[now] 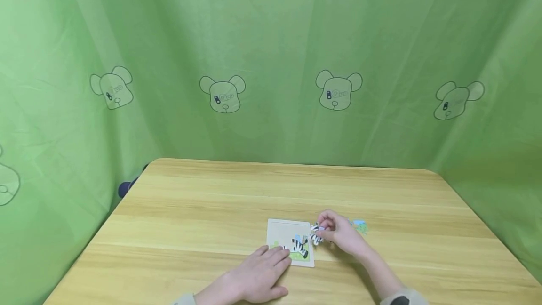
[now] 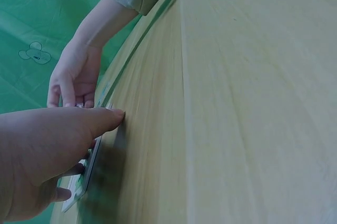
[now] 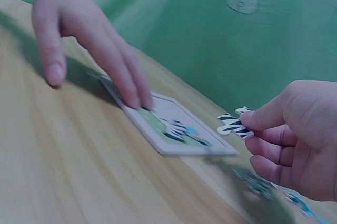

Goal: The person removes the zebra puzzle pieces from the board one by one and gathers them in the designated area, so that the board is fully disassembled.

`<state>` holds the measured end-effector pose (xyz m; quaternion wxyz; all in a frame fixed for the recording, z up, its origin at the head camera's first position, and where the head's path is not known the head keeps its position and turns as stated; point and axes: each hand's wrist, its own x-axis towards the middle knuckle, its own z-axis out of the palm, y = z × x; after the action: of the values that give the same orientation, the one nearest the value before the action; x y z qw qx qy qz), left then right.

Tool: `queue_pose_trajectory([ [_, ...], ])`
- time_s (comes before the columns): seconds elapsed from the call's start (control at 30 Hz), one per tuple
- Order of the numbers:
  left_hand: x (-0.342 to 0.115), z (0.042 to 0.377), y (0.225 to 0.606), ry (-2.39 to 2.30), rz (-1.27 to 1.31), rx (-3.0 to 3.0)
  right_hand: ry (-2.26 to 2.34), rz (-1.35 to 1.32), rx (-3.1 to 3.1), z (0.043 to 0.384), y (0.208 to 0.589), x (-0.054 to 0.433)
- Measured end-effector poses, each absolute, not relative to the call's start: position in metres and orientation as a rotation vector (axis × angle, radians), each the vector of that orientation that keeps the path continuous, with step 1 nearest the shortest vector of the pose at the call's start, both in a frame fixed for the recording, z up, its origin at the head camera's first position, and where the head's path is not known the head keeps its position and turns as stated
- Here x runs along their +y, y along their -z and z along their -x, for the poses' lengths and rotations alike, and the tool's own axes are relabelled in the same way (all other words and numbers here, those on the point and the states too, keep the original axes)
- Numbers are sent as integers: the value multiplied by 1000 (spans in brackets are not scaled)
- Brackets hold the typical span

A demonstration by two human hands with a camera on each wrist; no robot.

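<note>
A pale square puzzle tray lies on the wooden table, with green and zebra-striped pieces fitted along its near side. My left hand rests flat with extended fingers on the tray's near left part, hiding some of the picture. Between thumb and fingers, my right hand pinches a black-and-white striped puzzle piece. It holds this piece raised by the tray's right edge. In the right wrist view, knobs show on the piece's outline.
Several loose puzzle pieces in blue and green lie on the table just beyond and right of my right hand. Green curtains with bear-head outlines hang around the table's far and side edges. Something dark sits beyond the left edge.
</note>
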<state>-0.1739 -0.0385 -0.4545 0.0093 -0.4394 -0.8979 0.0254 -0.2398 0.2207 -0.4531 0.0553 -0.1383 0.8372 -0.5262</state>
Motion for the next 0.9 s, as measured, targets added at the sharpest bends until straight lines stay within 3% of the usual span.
queue_pose_trajectory([
  [0.4, -40, 173, 454, -68, 1383, -2805, 1548, 276, 2551, 235, 452, 276],
  [0.9, -39, 174, 455, -90, 1378, -2801, 1312, 54, 2828, 233, 464, 276],
])
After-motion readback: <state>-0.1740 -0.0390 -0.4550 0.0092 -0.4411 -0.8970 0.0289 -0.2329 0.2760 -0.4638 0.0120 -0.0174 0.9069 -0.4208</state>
